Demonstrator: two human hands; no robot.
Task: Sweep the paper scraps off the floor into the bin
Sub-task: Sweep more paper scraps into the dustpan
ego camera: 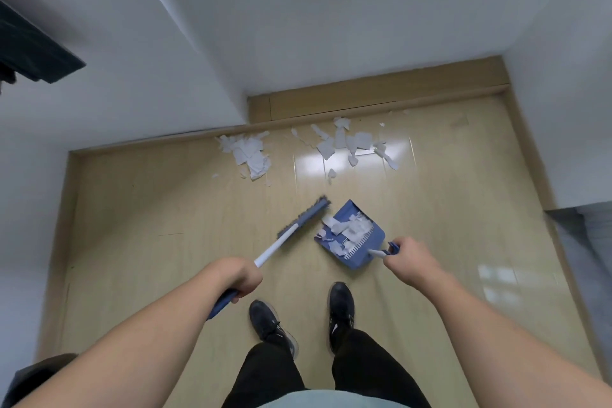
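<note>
Nearest, the left hand (239, 278) is clenched around the blue-and-white handle of a blue long-handled broom (299, 221), and the right hand (409, 262) grips the handle of a blue plastic dustpan (363, 253) partly filled with torn white paper. Farther off, two patches of white paper scraps (249, 154) lie on the pale wood floor (149, 209) beside the wall. This looks mid-task: next, carry both tools forward and sweep those remaining scraps in; no bin is visible.

Indoor room corner, wood-look floor (165, 209), white walls (331, 26)
</note>
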